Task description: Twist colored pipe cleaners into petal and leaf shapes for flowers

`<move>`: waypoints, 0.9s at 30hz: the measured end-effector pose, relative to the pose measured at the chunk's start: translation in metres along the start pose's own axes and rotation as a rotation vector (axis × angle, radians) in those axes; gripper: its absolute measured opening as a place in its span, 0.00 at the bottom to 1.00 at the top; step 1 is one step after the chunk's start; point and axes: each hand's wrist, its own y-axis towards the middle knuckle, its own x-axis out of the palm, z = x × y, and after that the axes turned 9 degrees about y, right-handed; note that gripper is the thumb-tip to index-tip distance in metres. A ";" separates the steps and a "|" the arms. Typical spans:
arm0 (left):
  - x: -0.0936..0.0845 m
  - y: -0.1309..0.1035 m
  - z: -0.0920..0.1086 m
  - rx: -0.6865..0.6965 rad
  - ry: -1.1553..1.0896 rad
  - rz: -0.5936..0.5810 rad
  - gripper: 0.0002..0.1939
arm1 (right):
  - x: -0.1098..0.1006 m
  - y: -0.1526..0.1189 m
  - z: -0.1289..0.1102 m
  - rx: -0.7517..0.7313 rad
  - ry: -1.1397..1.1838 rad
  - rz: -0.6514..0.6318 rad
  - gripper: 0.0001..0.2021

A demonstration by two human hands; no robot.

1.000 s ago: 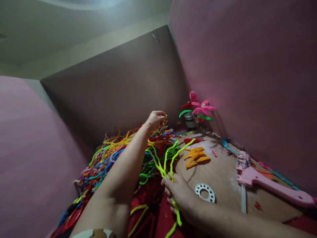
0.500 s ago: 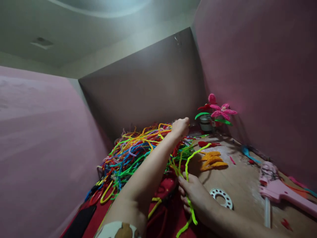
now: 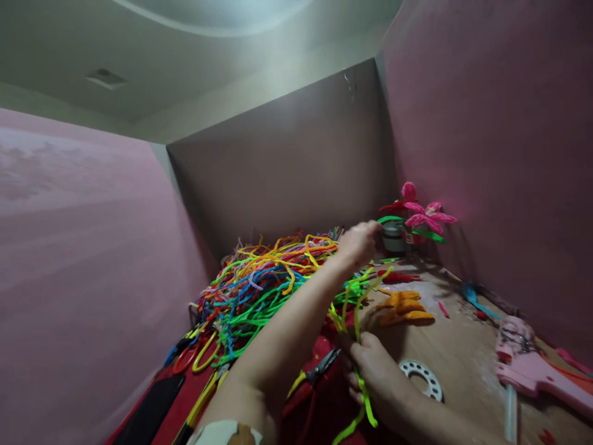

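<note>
My left hand (image 3: 362, 244) is stretched out beyond the right side of the pile of fuzzy coloured stems (image 3: 273, 278), near the small grey pot (image 3: 393, 238). Its fingers are closed, and what they pinch cannot be made out. Lower down, my right hand (image 3: 373, 364) is closed around several yellow-green fuzzy stems (image 3: 364, 389). Their upper ends fan out above the fingers and their lower ends hang below the hand.
Pliers (image 3: 322, 368) lie on red cloth between my arms. To the right are orange fuzzy pieces (image 3: 405, 308), a white ring with holes (image 3: 422, 380), a pink glue gun (image 3: 523, 358) and a blue tool (image 3: 479, 301). Pink fuzzy flowers (image 3: 430, 214) stand at the back.
The view has shifted, so most things appear further right. My left hand has moved slightly away from the pile, and the pliers show more fully. The stems in my right hand sit closer together.
</note>
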 end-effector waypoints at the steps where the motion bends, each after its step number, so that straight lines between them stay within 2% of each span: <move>1: -0.010 0.003 -0.016 -0.052 -0.004 0.039 0.20 | 0.001 -0.001 -0.002 0.010 0.007 0.005 0.08; 3: -0.030 0.007 -0.056 -0.149 0.001 0.080 0.17 | 0.002 -0.001 -0.005 0.024 0.011 0.004 0.07; 5: -0.044 0.006 -0.095 -0.217 0.010 0.069 0.12 | 0.002 -0.001 -0.005 0.025 0.009 -0.003 0.07; 7: -0.047 0.000 -0.120 -0.237 0.004 0.025 0.10 | 0.002 0.001 -0.003 0.036 0.009 0.002 0.07; 8: -0.044 -0.003 -0.125 -0.224 -0.003 0.000 0.11 | 0.002 0.001 -0.001 0.033 0.011 -0.003 0.07; 10: -0.033 -0.007 -0.119 -0.177 -0.018 -0.062 0.14 | 0.001 0.002 0.002 0.023 0.012 -0.012 0.07; 14: 0.001 -0.002 -0.075 -0.051 0.016 -0.232 0.10 | 0.001 0.003 0.001 0.007 0.028 -0.006 0.07; 16: 0.015 0.004 -0.055 -0.058 0.098 -0.301 0.12 | 0.001 0.003 -0.001 -0.003 0.039 0.008 0.08; 18: 0.025 0.009 -0.043 -0.069 0.176 -0.358 0.15 | 0.001 0.005 -0.002 0.005 0.036 0.027 0.08; 21: 0.033 0.014 -0.039 -0.069 0.265 -0.406 0.17 | -0.001 0.008 0.000 0.020 0.005 0.038 0.08; 27: 0.040 0.022 -0.044 -0.050 0.354 -0.477 0.17 | -0.002 0.007 0.000 -0.005 0.005 0.003 0.07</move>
